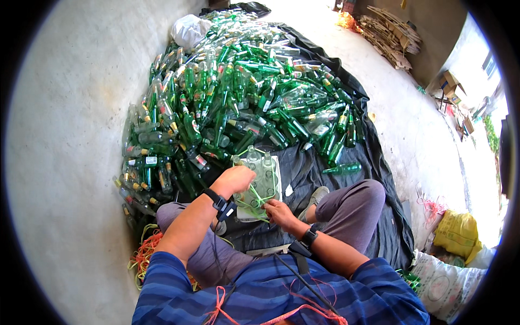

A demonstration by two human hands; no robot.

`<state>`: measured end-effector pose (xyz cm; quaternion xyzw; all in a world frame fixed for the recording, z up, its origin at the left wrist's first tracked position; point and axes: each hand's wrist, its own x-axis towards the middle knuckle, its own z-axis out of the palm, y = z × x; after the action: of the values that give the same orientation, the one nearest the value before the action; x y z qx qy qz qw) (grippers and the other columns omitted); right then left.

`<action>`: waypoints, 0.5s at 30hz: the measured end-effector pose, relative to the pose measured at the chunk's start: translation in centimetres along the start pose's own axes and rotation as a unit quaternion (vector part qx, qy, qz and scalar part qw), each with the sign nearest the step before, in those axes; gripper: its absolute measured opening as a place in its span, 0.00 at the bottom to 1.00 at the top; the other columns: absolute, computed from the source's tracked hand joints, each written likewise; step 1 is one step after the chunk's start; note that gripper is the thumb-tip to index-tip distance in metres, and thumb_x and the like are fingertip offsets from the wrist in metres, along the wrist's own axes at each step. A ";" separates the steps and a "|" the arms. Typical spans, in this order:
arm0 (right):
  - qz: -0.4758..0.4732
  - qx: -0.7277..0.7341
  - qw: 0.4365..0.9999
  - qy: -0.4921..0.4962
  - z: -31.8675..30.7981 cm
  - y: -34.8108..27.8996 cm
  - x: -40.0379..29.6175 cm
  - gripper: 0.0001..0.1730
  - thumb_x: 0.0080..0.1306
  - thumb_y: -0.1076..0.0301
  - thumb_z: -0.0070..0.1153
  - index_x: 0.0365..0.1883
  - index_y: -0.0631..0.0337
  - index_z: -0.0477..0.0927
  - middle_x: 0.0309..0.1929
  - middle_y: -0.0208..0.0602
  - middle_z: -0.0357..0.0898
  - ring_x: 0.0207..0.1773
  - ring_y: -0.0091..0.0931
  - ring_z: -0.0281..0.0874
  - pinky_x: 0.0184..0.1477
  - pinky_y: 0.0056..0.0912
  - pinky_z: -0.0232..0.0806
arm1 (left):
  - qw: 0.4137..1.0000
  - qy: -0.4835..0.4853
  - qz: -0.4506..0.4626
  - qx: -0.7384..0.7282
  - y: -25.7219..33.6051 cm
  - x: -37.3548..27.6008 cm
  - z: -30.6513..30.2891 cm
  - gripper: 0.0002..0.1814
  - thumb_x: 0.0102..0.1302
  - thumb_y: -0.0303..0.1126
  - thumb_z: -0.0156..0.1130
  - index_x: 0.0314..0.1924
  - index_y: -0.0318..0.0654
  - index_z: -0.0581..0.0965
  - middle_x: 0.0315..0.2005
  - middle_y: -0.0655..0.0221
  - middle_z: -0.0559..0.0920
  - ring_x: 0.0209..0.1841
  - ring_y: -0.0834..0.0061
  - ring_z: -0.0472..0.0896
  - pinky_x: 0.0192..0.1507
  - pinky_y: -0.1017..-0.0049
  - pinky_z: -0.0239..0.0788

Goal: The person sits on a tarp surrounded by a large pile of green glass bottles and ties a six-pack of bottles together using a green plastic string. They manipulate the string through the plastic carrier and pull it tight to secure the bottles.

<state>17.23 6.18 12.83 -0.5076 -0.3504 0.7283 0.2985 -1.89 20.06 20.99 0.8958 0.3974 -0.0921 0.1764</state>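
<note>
A tight cluster of clear glass bottles (266, 172) stands upright on a white board (248, 216) between my legs. Pale green plastic strapping (260, 199) loops around the bottles and crosses over their near side. My left hand (239, 178) is closed above the cluster's left edge, gripping the strapping. At the near right corner, the fingers of my right hand (278, 212) pinch the strapping where strands meet. The bottles directly under my left hand are partly hidden.
A large heap of green and clear glass bottles (227, 85) lies on a black plastic sheet (325, 195), against a wall (81, 109). Tangled red and yellow strapping (148, 248) lies by my left leg. A yellow sack (457, 233) and a white woven sack (445, 284) are at right.
</note>
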 end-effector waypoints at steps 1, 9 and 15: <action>0.002 0.000 1.000 0.004 0.3 0.1 -0.1 0.12 0.77 0.59 0.49 0.40 0.58 0.76 0.24 0.22 0.67 0.24 0.18 0.64 0.27 0.23 0.61 | 1.000 0.009 0.003 -0.006 -0.3 -0.1 0.5 0.07 0.57 0.29 0.61 0.35 0.38 0.81 0.30 0.54 0.85 0.38 0.50 0.85 0.41 0.55 0.77; -0.020 -0.056 0.998 0.010 0.3 1.4 0.9 0.14 0.78 0.59 0.48 0.43 0.62 0.78 0.24 0.25 0.69 0.25 0.19 0.67 0.27 0.25 0.64 | 0.999 0.032 -0.003 -0.012 0.5 0.1 -0.1 0.07 0.60 0.28 0.57 0.38 0.37 0.79 0.29 0.51 0.83 0.37 0.46 0.84 0.40 0.52 0.75; -0.015 -0.079 0.996 0.024 0.3 1.6 1.3 0.14 0.78 0.60 0.48 0.42 0.61 0.78 0.23 0.24 0.67 0.25 0.19 0.66 0.27 0.25 0.63 | 0.999 0.036 0.010 0.035 0.8 0.1 -0.3 0.10 0.62 0.30 0.55 0.38 0.42 0.83 0.35 0.56 0.86 0.42 0.51 0.86 0.43 0.54 0.78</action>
<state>16.38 6.21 10.95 -0.5414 -0.4072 0.6816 0.2764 -1.15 19.73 21.39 0.9081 0.3910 -0.0724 0.1312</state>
